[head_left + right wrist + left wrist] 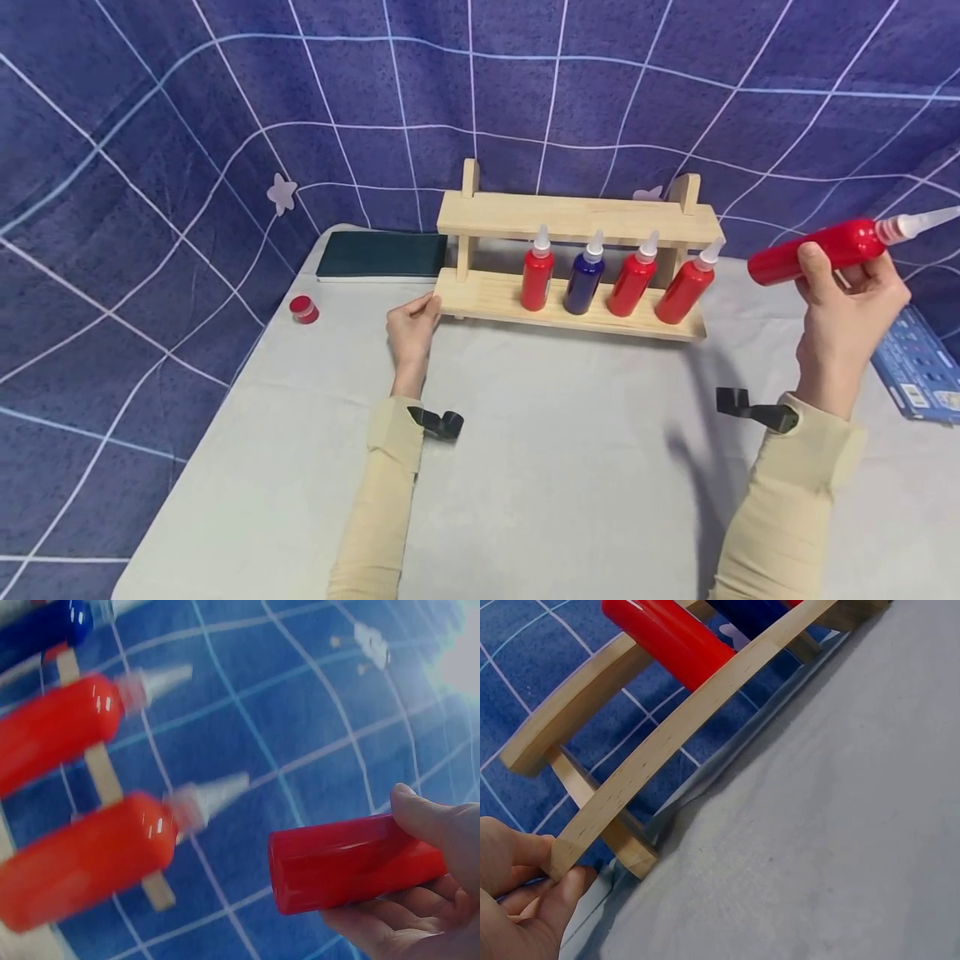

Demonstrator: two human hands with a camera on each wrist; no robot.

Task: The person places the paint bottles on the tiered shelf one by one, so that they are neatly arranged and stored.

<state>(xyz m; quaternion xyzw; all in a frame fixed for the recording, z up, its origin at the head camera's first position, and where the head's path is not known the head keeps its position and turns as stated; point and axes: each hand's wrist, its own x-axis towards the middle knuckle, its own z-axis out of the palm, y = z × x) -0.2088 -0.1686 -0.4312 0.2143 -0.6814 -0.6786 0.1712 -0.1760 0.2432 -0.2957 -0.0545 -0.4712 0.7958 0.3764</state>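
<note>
A two-tier wooden rack point(480, 293) stands at the back of the table. Its lower shelf bears three red squeeze bottles point(536, 279) and a blue squeeze bottle point(584, 283), all with white pointed nozzles. My left hand point(412, 332) pinches the left end of that shelf between thumb and fingers, as the left wrist view also shows. Right of the rack and raised off the table, my right hand point(851, 308) grips another red squeeze bottle point(817, 252). It is tipped nearly level, nozzle pointing right; in the right wrist view its base point(281, 871) faces the rack's bottles.
On the left lies a small red-lidded jar point(303, 309). A dark green book point(382, 254) sits behind my left hand, beside the rack. At the right edge is a blue flat package point(918, 367). A blue checked curtain point(525, 92) hangs close behind the rack.
</note>
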